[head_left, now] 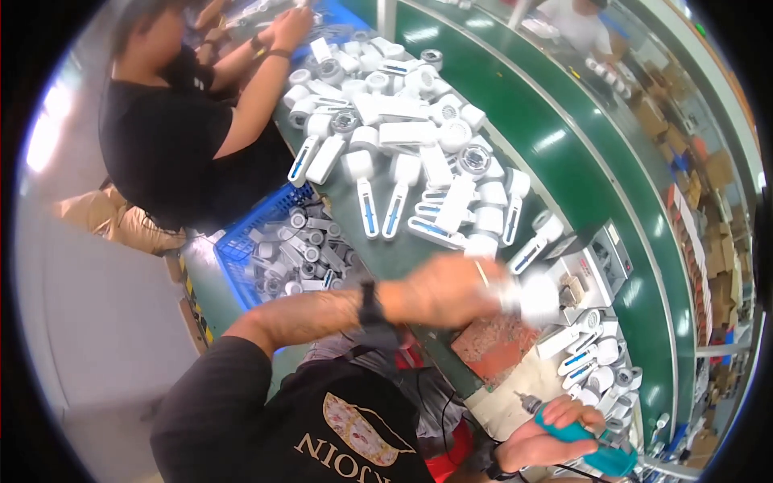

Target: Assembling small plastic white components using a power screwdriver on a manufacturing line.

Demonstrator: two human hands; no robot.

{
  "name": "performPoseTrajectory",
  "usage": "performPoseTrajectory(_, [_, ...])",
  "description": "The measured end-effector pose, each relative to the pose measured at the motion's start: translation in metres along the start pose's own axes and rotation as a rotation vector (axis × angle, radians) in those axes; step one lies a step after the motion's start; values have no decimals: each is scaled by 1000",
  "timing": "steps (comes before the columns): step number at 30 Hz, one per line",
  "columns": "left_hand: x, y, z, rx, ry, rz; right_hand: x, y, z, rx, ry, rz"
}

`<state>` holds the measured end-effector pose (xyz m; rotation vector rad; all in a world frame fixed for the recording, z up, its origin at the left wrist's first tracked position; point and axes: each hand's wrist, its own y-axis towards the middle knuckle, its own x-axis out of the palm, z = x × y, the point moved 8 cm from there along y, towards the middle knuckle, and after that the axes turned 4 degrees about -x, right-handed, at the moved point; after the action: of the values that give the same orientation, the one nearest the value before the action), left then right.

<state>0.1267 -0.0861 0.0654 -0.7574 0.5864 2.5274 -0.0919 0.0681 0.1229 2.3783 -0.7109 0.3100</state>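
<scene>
My left hand (451,291), smeared by motion, is closed around a white plastic part with a round head (539,299). It is above the front edge of the bench, beside a small grey-white fixture (578,280). At the lower right my right hand (560,435) wraps round a teal electric screwdriver (610,459), its bit pointing up and left. A reddish worn pad (495,348) lies on the bench between my two hands. White round-headed units with blue-striped handles (394,205) lie heaped beyond my left hand. More such white units (600,354) lie beyond my right hand.
A blue crate (233,266) of grey and white parts stands left of the bench. A co-worker in black (173,121) sits at the far left, handling parts. The green conveyor (555,153) runs along the far side, with metal rails. A cable hangs near my lap.
</scene>
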Motion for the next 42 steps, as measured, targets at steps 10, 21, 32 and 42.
performPoseTrajectory(10, [-268, 61, -194, -391, 290, 824, -24, -46, 24, 218, -143, 58])
performPoseTrajectory(21, [210, 113, 120, 689, 111, -87, -43, -72, 4, 295, -171, 56])
performPoseTrajectory(32, [275, 151, 111, 450, 424, -114, -71, -84, -15, 321, -160, 100])
performPoseTrajectory(42, [174, 82, 112, 235, -232, -379, -101, -63, 26, 234, -476, 79])
